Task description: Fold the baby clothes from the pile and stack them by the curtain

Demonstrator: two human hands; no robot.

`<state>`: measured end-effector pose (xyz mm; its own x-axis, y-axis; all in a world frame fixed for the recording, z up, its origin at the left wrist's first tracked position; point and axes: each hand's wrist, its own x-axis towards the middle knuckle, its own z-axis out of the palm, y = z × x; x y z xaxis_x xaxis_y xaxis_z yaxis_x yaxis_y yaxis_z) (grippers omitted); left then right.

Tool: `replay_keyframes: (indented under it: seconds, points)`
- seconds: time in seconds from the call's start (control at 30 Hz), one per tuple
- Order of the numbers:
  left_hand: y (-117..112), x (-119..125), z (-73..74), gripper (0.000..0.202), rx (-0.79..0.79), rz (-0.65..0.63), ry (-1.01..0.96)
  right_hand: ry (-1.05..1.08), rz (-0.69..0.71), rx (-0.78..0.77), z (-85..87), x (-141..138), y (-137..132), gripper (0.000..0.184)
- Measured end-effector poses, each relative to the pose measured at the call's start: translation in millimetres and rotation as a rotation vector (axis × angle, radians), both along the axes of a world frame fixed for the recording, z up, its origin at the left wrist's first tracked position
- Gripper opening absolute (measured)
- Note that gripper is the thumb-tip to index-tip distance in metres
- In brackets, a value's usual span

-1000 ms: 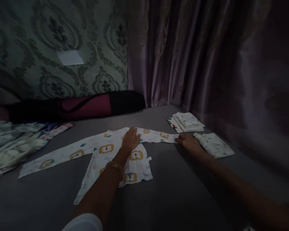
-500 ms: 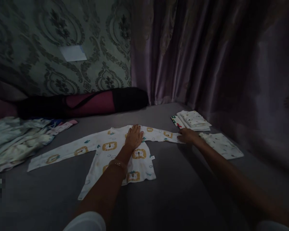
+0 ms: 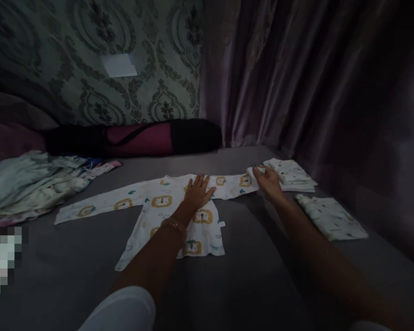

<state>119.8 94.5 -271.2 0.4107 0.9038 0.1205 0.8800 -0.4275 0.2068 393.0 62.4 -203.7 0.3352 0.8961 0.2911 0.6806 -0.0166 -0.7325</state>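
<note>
A small white long-sleeved shirt (image 3: 162, 216) with yellow lion faces and green leaves lies spread on the grey sheet, both sleeves stretched out sideways. My left hand (image 3: 197, 192) rests flat on its upper chest near the right-hand shoulder, fingers spread. At the end of the right-hand sleeve, my right hand (image 3: 268, 181) pinches the cuff, which is lifted a little and folded over at the fingers. A small white tag sticks out from the shirt's right side seam. My left forearm covers part of the shirt's lower middle.
Folded white patterned clothes (image 3: 291, 172) form a stack beyond my right hand, with another folded garment (image 3: 333, 217) nearer. Loose clothes (image 3: 34, 184) are heaped at the left. A black and magenta long bag (image 3: 141, 139) lies along the wall, beside purple curtains (image 3: 248, 73).
My right hand has raised the cuff from the sheet and turned its end over. My left hand stays flat on the shirt. The whole view has shifted slightly.
</note>
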Motion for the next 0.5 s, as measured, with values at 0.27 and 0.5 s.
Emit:
replay_keyframes:
  seconds: [0.27, 0.5]
  points:
    - [3.3, 1.9, -1.8, 0.081, -0.018, 0.018, 0.026, -0.455, -0.214, -0.118, 7.0, 36.3, -18.0, 0.035]
    - [2.2, 3.2, -0.6, 0.081, -0.017, 0.031, 0.033, -0.745, -0.186, -0.337, -6.7, 22.6, -20.1, 0.036]
